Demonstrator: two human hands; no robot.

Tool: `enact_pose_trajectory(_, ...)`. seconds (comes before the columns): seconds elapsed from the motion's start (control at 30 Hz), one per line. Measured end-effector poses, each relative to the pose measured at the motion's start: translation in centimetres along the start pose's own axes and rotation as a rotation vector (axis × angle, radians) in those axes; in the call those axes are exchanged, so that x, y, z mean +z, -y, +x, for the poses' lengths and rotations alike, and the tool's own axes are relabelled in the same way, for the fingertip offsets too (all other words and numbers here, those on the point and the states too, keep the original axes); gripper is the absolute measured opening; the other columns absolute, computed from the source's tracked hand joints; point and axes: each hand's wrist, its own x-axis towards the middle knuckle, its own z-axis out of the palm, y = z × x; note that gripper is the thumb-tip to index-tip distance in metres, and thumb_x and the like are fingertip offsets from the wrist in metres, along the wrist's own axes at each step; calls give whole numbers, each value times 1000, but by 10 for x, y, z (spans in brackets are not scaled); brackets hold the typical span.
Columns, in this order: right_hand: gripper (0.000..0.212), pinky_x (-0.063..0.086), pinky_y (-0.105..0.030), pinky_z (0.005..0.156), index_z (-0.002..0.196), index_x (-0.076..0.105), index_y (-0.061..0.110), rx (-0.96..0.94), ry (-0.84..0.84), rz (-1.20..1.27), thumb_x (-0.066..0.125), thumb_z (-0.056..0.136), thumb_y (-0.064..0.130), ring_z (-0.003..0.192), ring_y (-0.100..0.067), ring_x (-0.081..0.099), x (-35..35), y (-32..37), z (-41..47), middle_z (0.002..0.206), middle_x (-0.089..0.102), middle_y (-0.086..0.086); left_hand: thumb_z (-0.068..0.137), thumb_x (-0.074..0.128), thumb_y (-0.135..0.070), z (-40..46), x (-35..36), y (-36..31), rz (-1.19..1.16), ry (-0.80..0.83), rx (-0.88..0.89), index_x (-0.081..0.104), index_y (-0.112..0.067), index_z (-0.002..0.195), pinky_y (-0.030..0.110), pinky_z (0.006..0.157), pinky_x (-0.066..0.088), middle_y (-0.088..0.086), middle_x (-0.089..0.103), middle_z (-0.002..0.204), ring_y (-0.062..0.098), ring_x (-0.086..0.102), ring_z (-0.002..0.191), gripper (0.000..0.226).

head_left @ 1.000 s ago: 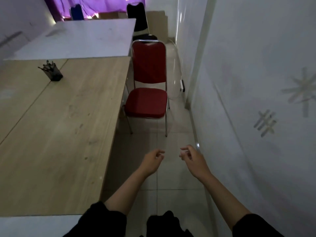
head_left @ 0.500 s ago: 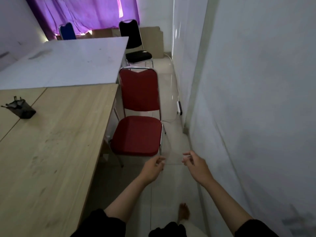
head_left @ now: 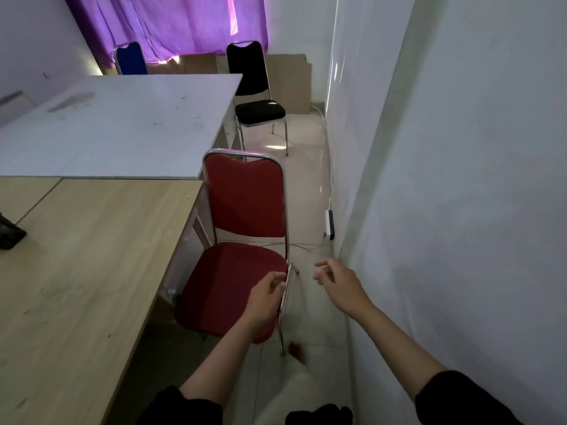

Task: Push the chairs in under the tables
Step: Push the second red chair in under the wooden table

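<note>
Fingers of the left hand (head_left: 266, 297) are curling loosely over the red chair (head_left: 236, 256) seat's right edge, gripping nothing, while the right hand (head_left: 339, 285) is hanging half-open beside it. That chair is standing sideways along the wooden table (head_left: 92, 256), probably needing turning before pushing.

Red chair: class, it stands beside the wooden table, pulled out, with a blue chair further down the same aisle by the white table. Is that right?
Not quite. The head view shows the red chair beside the wooden table, but the chair down that aisle is black; the blue chair stands beyond the white table.
</note>
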Motion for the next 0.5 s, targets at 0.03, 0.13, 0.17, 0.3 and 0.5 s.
enact_pose_trajectory(0.03,21,53,-34,79,108,57,20,-6,17,0,48,95,34,87,-10,63,-1,1,15,96,67,5,94,53,-15,15,-2,-3,7,-20,0,61,-21,111,20,76,47,-5,65,99,14,62,93,20)
enact_pose_trajectory(0.13,19,53,-35,80,108,57,20,-43,65,-34,48,95,32,86,-11,63,-7,4,83,94,67,3,93,54,-14,80,-9,-15,-36,-112,7,60,-18,117,33,85,49,1,65,105,18,62,97,25)
enact_pose_trajectory(0.17,18,53,-36,79,107,57,21,-60,80,-58,48,95,32,85,-11,63,-10,7,107,93,68,3,93,54,-14,103,-13,-19,-62,-150,4,60,-18,118,35,87,49,1,65,107,19,62,98,27)
enact_pose_trajectory(0.3,17,52,-32,76,106,56,23,-143,109,-122,48,95,32,82,-8,62,-22,33,206,89,67,5,94,51,-9,190,-32,-40,-152,-288,-8,56,-16,123,30,88,48,3,61,111,17,59,100,31)
enact_pose_trajectory(0.5,12,47,-23,69,103,58,23,-227,138,-97,51,94,28,80,-10,63,-29,77,331,83,66,4,94,53,-13,300,-74,-70,-174,-419,-24,51,-19,127,36,90,50,7,59,120,15,59,96,34)
